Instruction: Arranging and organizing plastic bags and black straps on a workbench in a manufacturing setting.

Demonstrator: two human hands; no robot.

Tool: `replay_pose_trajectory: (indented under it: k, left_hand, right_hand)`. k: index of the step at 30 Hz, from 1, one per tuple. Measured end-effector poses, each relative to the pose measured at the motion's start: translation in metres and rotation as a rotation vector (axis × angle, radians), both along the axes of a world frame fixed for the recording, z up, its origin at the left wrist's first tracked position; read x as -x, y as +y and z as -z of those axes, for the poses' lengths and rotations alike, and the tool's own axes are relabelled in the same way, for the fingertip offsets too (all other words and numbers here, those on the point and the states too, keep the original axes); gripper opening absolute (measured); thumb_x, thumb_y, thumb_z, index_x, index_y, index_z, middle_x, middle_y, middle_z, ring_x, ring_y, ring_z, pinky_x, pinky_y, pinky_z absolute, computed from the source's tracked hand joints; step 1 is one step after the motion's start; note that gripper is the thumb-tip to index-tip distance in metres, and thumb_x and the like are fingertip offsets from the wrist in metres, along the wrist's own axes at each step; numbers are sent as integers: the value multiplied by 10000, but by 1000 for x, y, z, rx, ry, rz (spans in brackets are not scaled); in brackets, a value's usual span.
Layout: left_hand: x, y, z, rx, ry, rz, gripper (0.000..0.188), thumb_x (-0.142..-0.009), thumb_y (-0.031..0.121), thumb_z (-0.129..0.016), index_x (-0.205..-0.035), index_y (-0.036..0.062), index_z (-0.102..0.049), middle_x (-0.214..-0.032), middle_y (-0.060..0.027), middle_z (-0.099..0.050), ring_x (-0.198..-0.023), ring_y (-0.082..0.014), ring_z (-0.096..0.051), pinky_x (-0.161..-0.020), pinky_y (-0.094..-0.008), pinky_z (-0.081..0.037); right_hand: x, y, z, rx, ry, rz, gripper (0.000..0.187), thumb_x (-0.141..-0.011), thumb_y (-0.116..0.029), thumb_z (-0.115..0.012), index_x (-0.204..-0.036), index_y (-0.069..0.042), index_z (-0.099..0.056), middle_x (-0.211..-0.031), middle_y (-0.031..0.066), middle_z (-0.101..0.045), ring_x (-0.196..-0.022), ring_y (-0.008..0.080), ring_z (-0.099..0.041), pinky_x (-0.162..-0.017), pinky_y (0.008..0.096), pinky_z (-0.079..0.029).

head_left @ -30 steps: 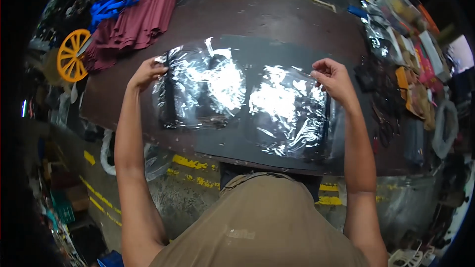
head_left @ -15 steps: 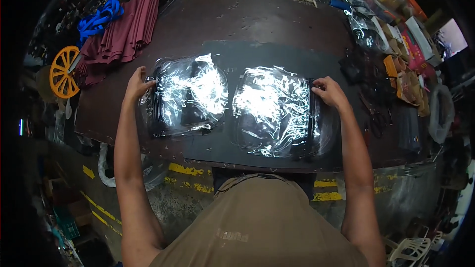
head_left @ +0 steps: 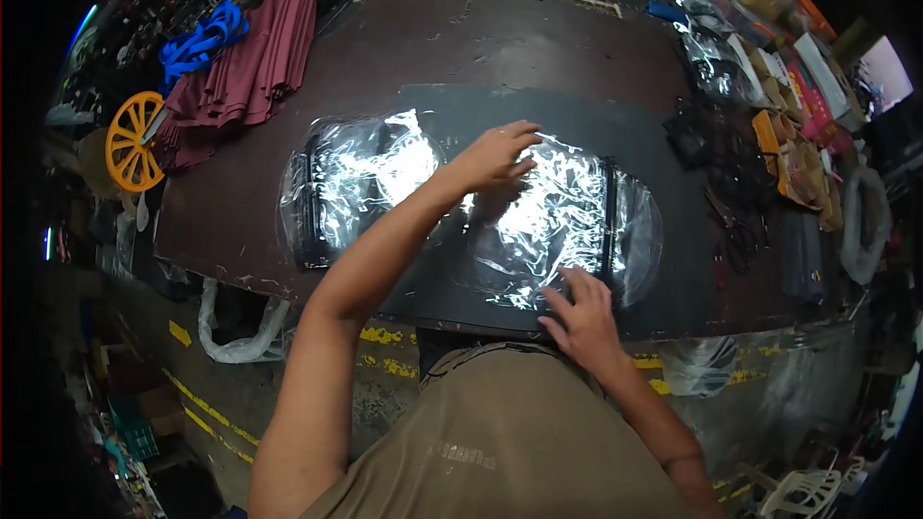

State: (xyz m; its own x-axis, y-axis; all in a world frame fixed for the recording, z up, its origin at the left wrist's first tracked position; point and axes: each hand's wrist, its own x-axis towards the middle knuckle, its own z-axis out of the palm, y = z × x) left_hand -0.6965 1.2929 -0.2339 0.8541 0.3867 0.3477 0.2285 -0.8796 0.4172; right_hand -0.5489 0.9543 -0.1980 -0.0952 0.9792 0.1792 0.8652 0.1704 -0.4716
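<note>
Two clear, shiny plastic pouches lie side by side, each with a dark zipper-like strip across its outer part. My left hand [head_left: 499,156] reaches across to the top left corner of the right plastic pouch [head_left: 562,216], fingers apart. At that pouch's lower edge, near the strip, my right hand [head_left: 582,315] rests with spread fingers. Whether either hand presses on the film or hovers just over it, I cannot tell. The left plastic pouch [head_left: 370,178] lies untouched, partly behind my left forearm. Glare hides much of the film on both.
A dark grey sheet [head_left: 437,298] lies under the pouches on the brown table [head_left: 413,38]. Folded maroon cloth [head_left: 260,58], blue straps [head_left: 204,38] and an orange wheel [head_left: 135,141] sit at the left. Dark scissors [head_left: 738,231] and small cardboard boxes [head_left: 793,159] are at the right.
My left hand has left the left pouch's outer edge and crossed right to the other pouch. My right hand has let go of the strip's top end and come down to the lower edge.
</note>
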Motion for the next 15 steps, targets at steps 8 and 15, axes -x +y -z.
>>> replay_pose_trajectory:
  k: [8, 15]
  left_hand:
    - [-6, -19, 33, -63, 180, -177, 541, -1074, 395, -582, -1475, 33, -561, -1614, -192, -493, -1481, -381, -479, -1211, -534, -378]
    - [53, -179, 8, -107, 368, -432, 637, -952, 474, -723, -1325, -34, -635, -1250, -187, -612, -1153, -342, -581, -885, -470, -484]
  right_hand:
    - [-68, -1, 24, 6, -170, -99, 597, -809, 73, -670, -1319, -227, -745, -1518, 111, -597, -1487, 363, -484, -1232, 573, -332]
    - [-192, 84, 24, 13, -269, 141, 219, -893, -7, -622, -979, -99, -801, -1591, 173, -544, -1496, 405, -464, -1222, 568, -358]
